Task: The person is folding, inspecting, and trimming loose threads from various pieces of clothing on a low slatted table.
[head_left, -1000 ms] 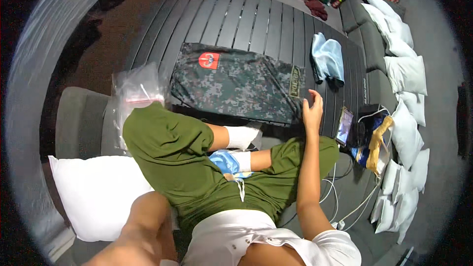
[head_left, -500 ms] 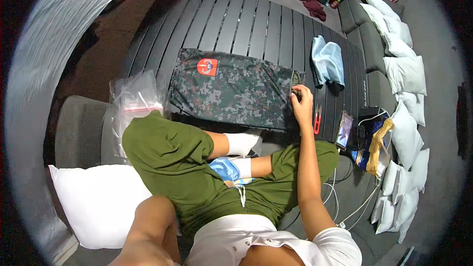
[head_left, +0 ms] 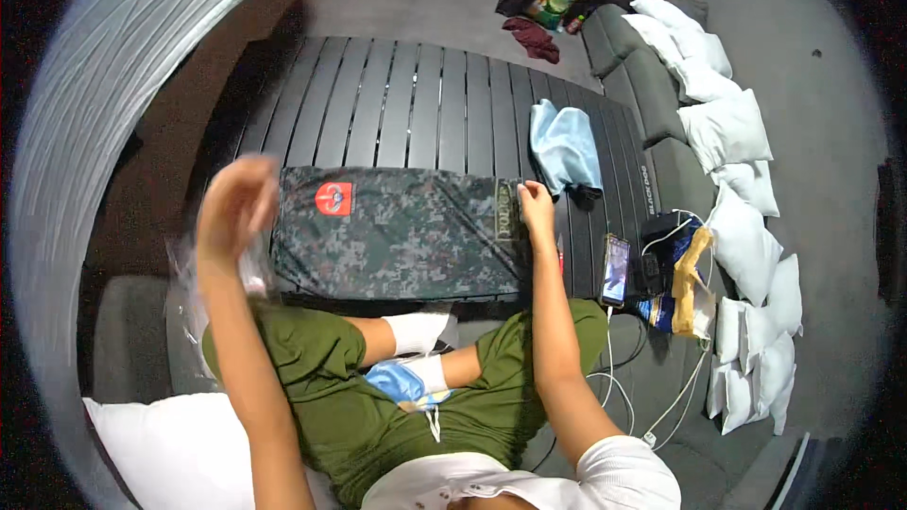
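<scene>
Folded camouflage garment point(head_left: 402, 236) lies flat on slatted platform point(head_left: 416, 104); right hand point(head_left: 536, 208) pins garment's right edge, fingers curled together, while left hand point(head_left: 231, 208) hovers blurred off its left end, finger state unclear — best keep right edge pinned, smoothing leftward.

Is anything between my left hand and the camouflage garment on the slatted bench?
Nothing visible blocks it. The left hand, blurred, is raised beside the left end of the camouflage garment, above a clear plastic bag. The right hand already touches the garment.
</scene>
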A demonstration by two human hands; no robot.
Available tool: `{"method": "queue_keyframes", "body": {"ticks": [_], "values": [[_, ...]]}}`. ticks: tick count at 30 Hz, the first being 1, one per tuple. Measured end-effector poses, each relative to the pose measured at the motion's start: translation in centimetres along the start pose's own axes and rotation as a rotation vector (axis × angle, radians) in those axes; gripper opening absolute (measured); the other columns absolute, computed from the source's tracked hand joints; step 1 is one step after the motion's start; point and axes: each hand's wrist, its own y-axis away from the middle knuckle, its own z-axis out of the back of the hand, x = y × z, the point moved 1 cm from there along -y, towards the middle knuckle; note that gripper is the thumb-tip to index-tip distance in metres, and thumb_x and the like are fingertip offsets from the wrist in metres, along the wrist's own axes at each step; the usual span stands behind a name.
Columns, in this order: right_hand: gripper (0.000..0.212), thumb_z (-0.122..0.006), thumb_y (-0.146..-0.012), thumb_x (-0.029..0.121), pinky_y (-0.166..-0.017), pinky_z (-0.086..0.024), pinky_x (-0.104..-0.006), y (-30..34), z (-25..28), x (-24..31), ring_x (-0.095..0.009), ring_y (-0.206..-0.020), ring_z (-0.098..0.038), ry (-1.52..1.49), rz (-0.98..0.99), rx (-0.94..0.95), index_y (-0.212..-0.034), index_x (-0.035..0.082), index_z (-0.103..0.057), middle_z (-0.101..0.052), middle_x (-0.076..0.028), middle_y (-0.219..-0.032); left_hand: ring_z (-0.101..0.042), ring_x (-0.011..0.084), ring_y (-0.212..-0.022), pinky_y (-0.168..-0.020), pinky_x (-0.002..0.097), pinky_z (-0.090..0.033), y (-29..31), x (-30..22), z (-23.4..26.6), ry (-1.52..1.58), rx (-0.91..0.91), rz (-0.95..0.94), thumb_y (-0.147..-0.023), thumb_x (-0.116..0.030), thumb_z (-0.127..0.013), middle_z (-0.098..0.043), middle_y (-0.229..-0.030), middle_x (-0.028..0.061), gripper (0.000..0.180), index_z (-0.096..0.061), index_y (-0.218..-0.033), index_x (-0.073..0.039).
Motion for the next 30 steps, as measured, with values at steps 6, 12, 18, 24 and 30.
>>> {"method": "queue_keyframes", "body": {"ticks": [6,12,18,24,30], "values": [[0.043,-0.068,-0.068,0.041,-0.064,-0.045,-0.0303,-1.0,-2.6,4.7,-0.018,-0.066,-0.059,0.135,-0.237,0.229,-0.078,-0.001,-0.063,-0.063,-0.01,-0.071,-0.053,0.0279,-0.094,-0.081,0.0351,-0.041,-9.6,11.8,12.8,-1.431,-0.388,0.263,-0.077,-0.044,-0.057,-0.057,-0.096,0.0174,0.05,-0.057,-0.103,-0.002],[0.042,-0.072,-0.064,0.04,-0.056,-0.042,-0.0291,-2.2,0.8,3.1,-0.015,-0.057,-0.055,0.197,-0.267,0.257,-0.073,0.0,-0.063,-0.061,-0.006,-0.065,-0.051,0.0355,-0.099,-0.088,0.044,-0.038,-9.6,14.0,8.6,-1.416,-0.524,0.33,-0.063,-0.047,-0.069,-0.058,-0.101,0.0172,0.051,-0.061,-0.095,-0.009],[0.022,-0.066,-0.075,0.027,-0.045,-0.029,-0.0209,-1.4,2.6,3.4,-0.005,-0.047,-0.039,-0.274,-0.229,0.204,-0.072,0.005,-0.064,-0.049,0.005,-0.057,-0.038,0.0055,-0.04,-0.038,0.0227,-0.026,-9.1,10.4,9.3,-0.605,-0.314,0.423,-0.071,-0.029,-0.071,-0.049,-0.051,-0.0047,0.025,-0.06,-0.067,-0.007],[0.015,-0.064,-0.077,0.023,-0.052,-0.032,-0.0204,-1.7,6.1,4.0,-0.005,-0.056,-0.043,-0.744,-0.38,0.34,-0.072,0.012,-0.057,-0.048,0.006,-0.063,-0.031,0.0034,-0.036,-0.035,0.0205,-0.021,-8.1,4.4,7.7,-0.597,-0.19,0.555,-0.075,-0.025,-0.068,-0.041,-0.048,-0.0079,0.018,-0.057,-0.074,-0.011],[0.012,-0.063,-0.079,0.022,-0.054,-0.036,-0.0222,-0.1,9.2,8.8,-0.006,-0.061,-0.049,-0.853,-0.299,0.322,-0.079,0.011,-0.059,-0.055,0.005,-0.07,-0.053,0.0051,-0.059,-0.051,0.0191,-0.036,-5.7,-0.4,8.2,-0.348,-0.1,0.497,-0.078,-0.025,-0.064,-0.059,-0.071,-0.0026,0.02,-0.06,-0.087,-0.008]]}}
